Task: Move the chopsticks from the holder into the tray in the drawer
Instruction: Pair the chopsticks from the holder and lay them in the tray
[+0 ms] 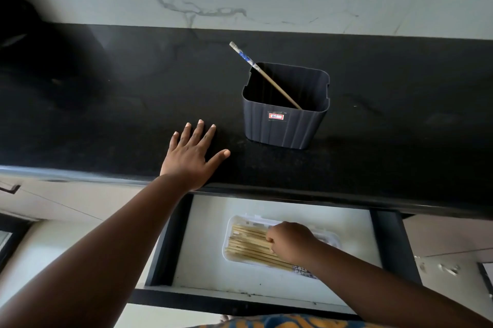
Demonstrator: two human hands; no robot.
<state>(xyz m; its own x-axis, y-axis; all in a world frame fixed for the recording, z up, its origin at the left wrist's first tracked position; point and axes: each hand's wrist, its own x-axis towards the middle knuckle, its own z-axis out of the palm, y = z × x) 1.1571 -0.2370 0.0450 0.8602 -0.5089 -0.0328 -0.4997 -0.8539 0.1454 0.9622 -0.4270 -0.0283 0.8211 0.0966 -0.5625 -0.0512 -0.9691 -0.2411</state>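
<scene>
The right hand (289, 243) lay curled on the chopsticks (250, 249) bundled in the tray (229, 229), low in the frame; whether it gripped them was unclear. The left hand (190, 155) rested flat and empty on the bench (106, 103). One last chopstick (266, 76) leaned in the holder (285, 124), probably next to fetch.

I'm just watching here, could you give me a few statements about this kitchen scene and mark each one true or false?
1. The dark ribbed plastic holder is empty. False: one wooden chopstick with a blue-patterned end leans inside it.
2. The left hand lies flat on the black stone countertop. True.
3. The drawer is closed. False: the white-lined drawer is pulled open.
4. The right hand rests on the bundle of wooden chopsticks in the clear plastic tray. True.
</scene>
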